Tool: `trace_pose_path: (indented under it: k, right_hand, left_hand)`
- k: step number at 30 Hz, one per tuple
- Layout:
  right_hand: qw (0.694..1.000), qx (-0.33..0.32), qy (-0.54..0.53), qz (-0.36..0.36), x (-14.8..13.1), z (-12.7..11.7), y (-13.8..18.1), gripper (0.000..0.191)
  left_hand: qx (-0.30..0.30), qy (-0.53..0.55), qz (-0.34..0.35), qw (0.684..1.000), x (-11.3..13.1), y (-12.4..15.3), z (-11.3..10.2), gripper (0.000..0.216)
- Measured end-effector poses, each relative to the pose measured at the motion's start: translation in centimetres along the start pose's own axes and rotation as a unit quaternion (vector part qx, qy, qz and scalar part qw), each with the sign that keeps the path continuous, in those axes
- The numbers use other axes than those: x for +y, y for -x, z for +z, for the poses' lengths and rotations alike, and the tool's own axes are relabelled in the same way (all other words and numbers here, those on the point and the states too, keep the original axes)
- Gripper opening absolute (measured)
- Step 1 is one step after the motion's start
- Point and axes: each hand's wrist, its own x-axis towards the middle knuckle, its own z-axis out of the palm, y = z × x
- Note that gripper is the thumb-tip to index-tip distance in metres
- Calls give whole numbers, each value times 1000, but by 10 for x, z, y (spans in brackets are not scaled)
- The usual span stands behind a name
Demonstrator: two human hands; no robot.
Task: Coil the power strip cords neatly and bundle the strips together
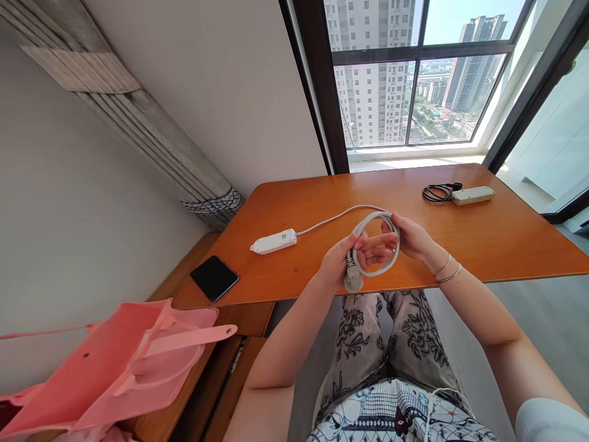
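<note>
Through the head camera, you have both hands on the grey cord [372,217], which is wound into a small loop just above the near edge of the counter [483,239]. Your left hand [338,264] is closed round the bottom of the loop. The plug [353,281] hangs just below its fingers. Your right hand [414,238] grips the far side of the loop, with the fingers curled through it. The free length runs back across the counter to the white power strip [275,241], which lies flat and well apart from your hands.

The cord looks smooth, rubbery and springy, so I judge that a slack grip could let the turns spring open. The strip is a light plastic bar on slick varnished wood, so a tug on the loop could drag it toward you. The plug is blunt and heavier than the cord, so it could swing and pull the loop out of shape.
</note>
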Motion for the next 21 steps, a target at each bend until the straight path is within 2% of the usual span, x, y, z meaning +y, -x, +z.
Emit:
trace_pose_path:
  k: [5,8,11,15,21]
  right_hand:
    - [994,108,-10,-18,9,18,-5,60]
    - [994,103,-26,-11,14,22,-6,53]
    - [998,59,-26,3,18,18,-4,54]
    - [1000,1,7,13,19,11,2,58]
    - [997,70,16,-38,14,6,3,58]
  left_hand:
    - [56,12,69,996,-10,-11,10,50]
    - [83,10,105,991,-12,-15,13,50]
    - [94,6,135,986,-9,-17,10,51]
    - [80,8,161,984,-4,-18,0,50]
    - [10,-99,115,988,-2,-15,-17,51]
